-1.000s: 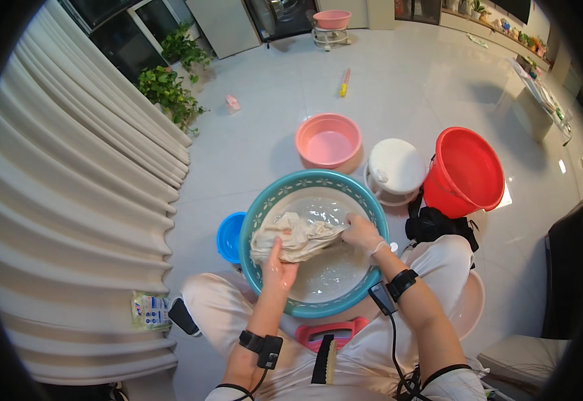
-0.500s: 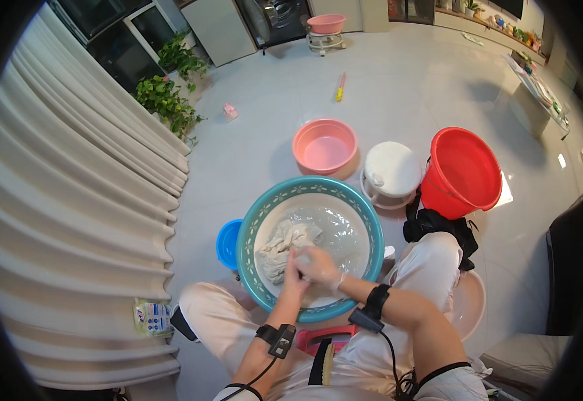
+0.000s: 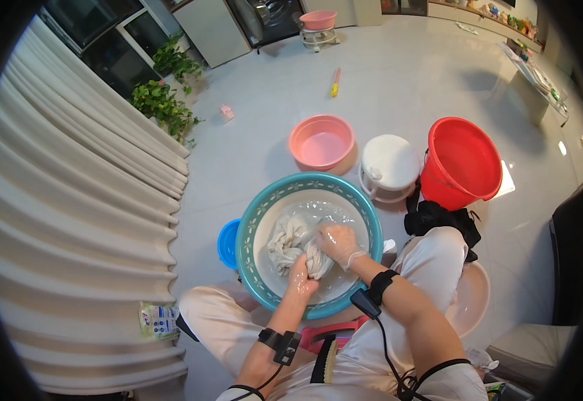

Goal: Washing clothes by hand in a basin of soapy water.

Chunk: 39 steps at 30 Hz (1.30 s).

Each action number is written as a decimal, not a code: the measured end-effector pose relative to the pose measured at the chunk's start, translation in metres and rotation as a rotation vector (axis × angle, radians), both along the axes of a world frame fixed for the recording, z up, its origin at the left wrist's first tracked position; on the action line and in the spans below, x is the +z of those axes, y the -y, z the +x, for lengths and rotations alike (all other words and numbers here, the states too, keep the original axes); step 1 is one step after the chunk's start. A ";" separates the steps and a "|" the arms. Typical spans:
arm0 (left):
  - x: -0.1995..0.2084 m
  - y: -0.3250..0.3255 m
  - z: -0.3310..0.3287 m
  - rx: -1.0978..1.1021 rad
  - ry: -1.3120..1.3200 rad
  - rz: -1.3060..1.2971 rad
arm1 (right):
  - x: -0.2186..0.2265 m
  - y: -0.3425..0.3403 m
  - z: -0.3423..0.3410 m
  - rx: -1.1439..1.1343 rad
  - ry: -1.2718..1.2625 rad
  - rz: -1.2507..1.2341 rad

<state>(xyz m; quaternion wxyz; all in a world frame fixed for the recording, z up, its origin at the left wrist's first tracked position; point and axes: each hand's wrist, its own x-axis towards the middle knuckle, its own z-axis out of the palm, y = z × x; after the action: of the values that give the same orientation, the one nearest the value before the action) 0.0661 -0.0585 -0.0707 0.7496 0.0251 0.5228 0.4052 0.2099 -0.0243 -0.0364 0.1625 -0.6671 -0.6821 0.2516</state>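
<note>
A wet, whitish cloth (image 3: 286, 244) lies bunched in soapy water inside a large teal basin (image 3: 254, 284) with a white interior. My left hand (image 3: 300, 279) grips a twisted part of it near the basin's front side. My right hand (image 3: 337, 243), wet and closed, holds the same cloth a little farther and to the right. Between the two hands a thick fold is visible; the right hand's fingertips are hidden. A clear band, maybe the edge of a thin glove, circles the right wrist.
Beyond the basin stand a pink basin (image 3: 322, 142), a white stool (image 3: 391, 164) and a red bucket (image 3: 462, 164). A small blue basin (image 3: 228, 244) is at the left, a pale pink one (image 3: 473, 299) at the right. A curtain (image 3: 104, 220) hangs along the left.
My hands were together on the cloth at the basin's front; now they are apart, the right one farther out and to the right. A fold of cloth shows between them.
</note>
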 end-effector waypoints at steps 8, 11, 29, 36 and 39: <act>0.023 0.009 0.005 0.018 -0.177 -0.200 | -0.068 -0.008 0.000 0.176 0.004 -0.358; 0.012 -0.001 -0.004 0.036 0.020 -0.115 | -0.043 0.014 -0.031 0.155 -0.470 -0.144; 0.022 0.008 -0.023 0.011 -0.002 0.191 | 0.011 -0.004 0.013 0.002 0.141 -0.055; -0.007 0.016 -0.038 -0.073 -0.012 -0.056 | -0.040 -0.012 0.007 0.204 -0.119 -0.258; 0.039 0.010 -0.006 -0.152 -0.009 -0.163 | -0.019 0.005 -0.004 0.372 -0.376 -0.438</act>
<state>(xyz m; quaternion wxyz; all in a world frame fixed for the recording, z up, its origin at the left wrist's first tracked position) 0.0599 -0.0684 -0.0315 0.7752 0.0052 0.5542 0.3032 0.2059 -0.0298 -0.0552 0.0895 -0.4923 -0.6800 0.5359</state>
